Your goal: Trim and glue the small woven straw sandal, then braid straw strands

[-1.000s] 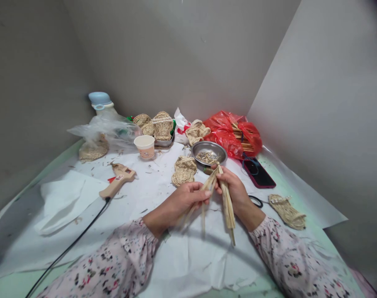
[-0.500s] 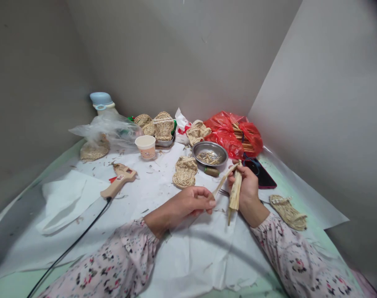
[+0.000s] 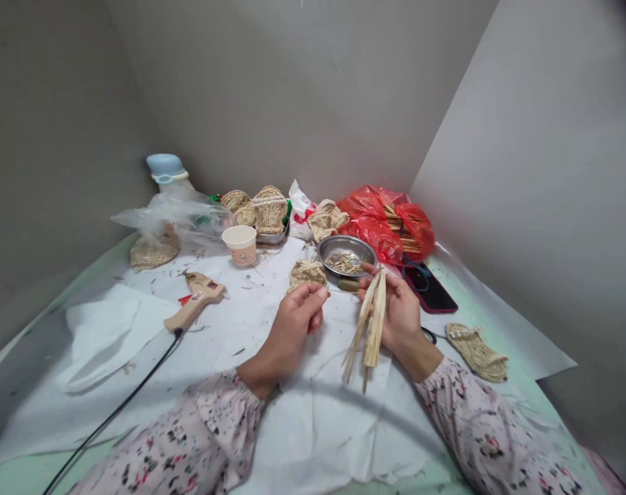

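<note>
Pale dried husk strips (image 3: 375, 320) hang downward from my right hand (image 3: 398, 309), which holds them by their joined top end. My left hand (image 3: 298, 320) is raised to the left of them, thumb and fingertips pinched together; what it grips, if anything, is too small to name. Behind my left hand lies a woven straw piece (image 3: 307, 273), partly covered by the fingers. A steel bowl (image 3: 347, 256) with small straw bits stands just beyond my right hand, and a dark green roll (image 3: 348, 284) lies against its near side.
A glue gun (image 3: 202, 292) with a black cord lies left, near a paper cup (image 3: 239, 246). Red plastic bag (image 3: 380, 220) with straw bundles stands at the back right. A phone (image 3: 430, 289) and another woven piece (image 3: 477, 352) lie right.
My left hand has moved away from the strips, left and slightly up. My right hand has shifted a little left, and the loose strip now hangs down beside the others.
</note>
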Available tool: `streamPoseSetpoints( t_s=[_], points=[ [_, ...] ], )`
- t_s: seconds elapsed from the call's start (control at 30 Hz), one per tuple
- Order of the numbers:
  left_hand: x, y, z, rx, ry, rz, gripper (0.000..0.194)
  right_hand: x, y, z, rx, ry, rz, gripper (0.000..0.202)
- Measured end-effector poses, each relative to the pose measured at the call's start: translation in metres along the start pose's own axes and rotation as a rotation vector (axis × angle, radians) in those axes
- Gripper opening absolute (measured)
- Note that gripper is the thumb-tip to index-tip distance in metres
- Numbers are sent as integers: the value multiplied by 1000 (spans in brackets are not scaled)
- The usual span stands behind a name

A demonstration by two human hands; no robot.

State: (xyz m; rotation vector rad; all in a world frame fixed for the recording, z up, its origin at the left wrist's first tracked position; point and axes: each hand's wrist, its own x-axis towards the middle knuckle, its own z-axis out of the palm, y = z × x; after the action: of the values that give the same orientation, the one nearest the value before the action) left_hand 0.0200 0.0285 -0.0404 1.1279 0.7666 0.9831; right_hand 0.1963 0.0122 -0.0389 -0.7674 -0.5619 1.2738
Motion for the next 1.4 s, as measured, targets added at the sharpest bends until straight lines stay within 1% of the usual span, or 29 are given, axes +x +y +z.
streamPoseSetpoints(
  t_s=[0.17,0.27,0.37,0.47,0.53,0.6,0.67,0.73,0.8,0.87,0.93,1.0,1.07,1.13,1.2,1.3,1.4],
  points=[
    [-7,8,7,145,91,155,23,-8,10,6,-121,-69,55,25],
    [-8,9,10,217,109,187,25,-13,15,8,-206,-126,63,28],
    [-7,8,10,304,123,186,28,-14,19,8,-287,-152,43,32],
    [-6,7,9,415,96,187,27,-12,22,5,-323,-140,35,32],
    [-6,6,9,451,31,181,22,-11,22,4,-327,-136,55,32],
    [-5,5,9,428,-46,162,20,-10,22,4,-348,-149,79,33],
    [-5,3,9,376,-80,140,20,-11,21,3,-378,-158,80,35],
    [-6,2,10,335,-68,127,21,-12,20,2,-405,-155,42,36],
    [-7,2,10,322,-32,122,22,-12,20,1,-437,-144,-21,32],
    [-8,2,12,314,-4,114,22,-13,20,1,-484,-160,-75,28],
    [-9,3,13,308,6,113,20,-14,21,1,-531,-191,-84,27],
    [-11,5,14,286,-12,120,19,-14,21,1,-554,-205,-54,28],
    [-12,7,14,214,-49,107,19,-13,21,1,-531,-187,-17,27],
    [-12,7,13,122,-74,68,22,-12,19,0,-454,-168,9,25],
    [-10,7,11,71,-56,30,24,-11,17,-1,-358,-165,25,22],
    [-6,5,9,123,0,22,22,-11,16,1,-270,-159,36,21],
    [-5,4,10,210,-26,34,23,-13,15,4,-256,-169,68,22]
  ],
)
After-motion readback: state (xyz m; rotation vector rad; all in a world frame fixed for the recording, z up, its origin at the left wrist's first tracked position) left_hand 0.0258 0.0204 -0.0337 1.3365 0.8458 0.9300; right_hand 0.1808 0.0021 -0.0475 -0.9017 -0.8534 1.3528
